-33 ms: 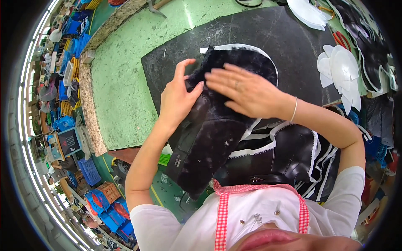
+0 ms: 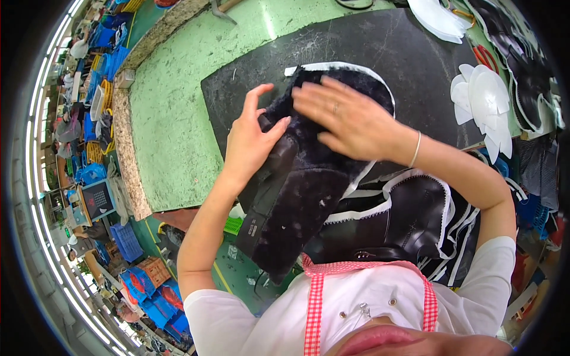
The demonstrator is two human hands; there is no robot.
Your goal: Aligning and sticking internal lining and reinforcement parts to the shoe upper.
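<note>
A black boot upper (image 2: pixel 297 204) with plush lining facing up and white edging round its far rim lies on a dark mat (image 2: pixel 237 95). Its lower part hangs over the near table edge toward my apron. My left hand (image 2: pixel 249 139) is at the upper's left edge, its thumb over a smooth black leather flap (image 2: pixel 261 202), other fingers on the far side of that edge and the index finger raised. My right hand (image 2: pixel 350 121) lies flat on the plush, fingers stretched out and slightly blurred.
Stacked black leather uppers (image 2: pixel 409 213) with white zigzag edging lie at the near right. White thin cut pieces (image 2: pixel 484 98) and red-handled scissors (image 2: pixel 485 57) are at the right. A hammer (image 2: pixel 222 10) rests at the far side of the green table (image 2: pixel 172 118).
My right hand has shifted slightly on the plush, its fingers a little farther from me. The left hand and the upper stay nearly in place.
</note>
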